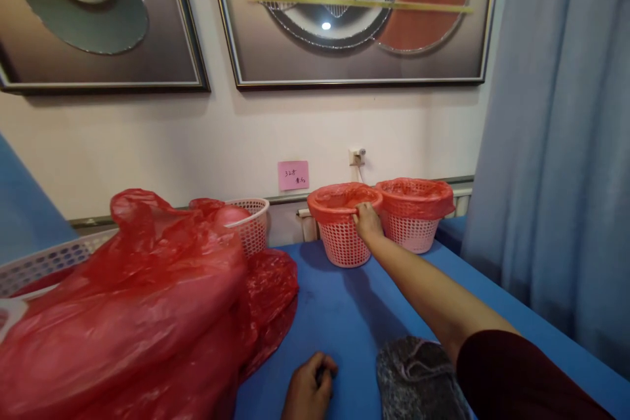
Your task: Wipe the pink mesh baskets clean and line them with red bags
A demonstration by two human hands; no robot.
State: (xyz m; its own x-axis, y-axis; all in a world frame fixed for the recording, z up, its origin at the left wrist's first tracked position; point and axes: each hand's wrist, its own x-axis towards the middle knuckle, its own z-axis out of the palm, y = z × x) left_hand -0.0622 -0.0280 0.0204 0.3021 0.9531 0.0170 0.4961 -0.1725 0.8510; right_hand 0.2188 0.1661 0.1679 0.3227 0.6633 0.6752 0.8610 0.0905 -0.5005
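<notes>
My right hand (368, 222) reaches forward, its fingers closed over the front right rim of a white perforated plastic basket (344, 244). A red plastic bag (327, 205) lines this basket and folds down over its rim. Close on its right stands a second white basket (412, 235), also lined with a red bag (416, 191). Low in front, my left hand (309, 388) rests near the blue tabletop with its fingers curled. Something dark shows between thumb and fingers, but I cannot tell whether it is an object or shadow. A dark grey fuzzy textile (418, 380) lies to its right.
A large heap of red plastic bags (162, 302) fills the left side, partly covering a white basket (253, 226) and a wider white basket (49, 262). The blue table (339, 315) meets a wall with a socket (357, 157). A blue curtain (551, 144) hangs at right.
</notes>
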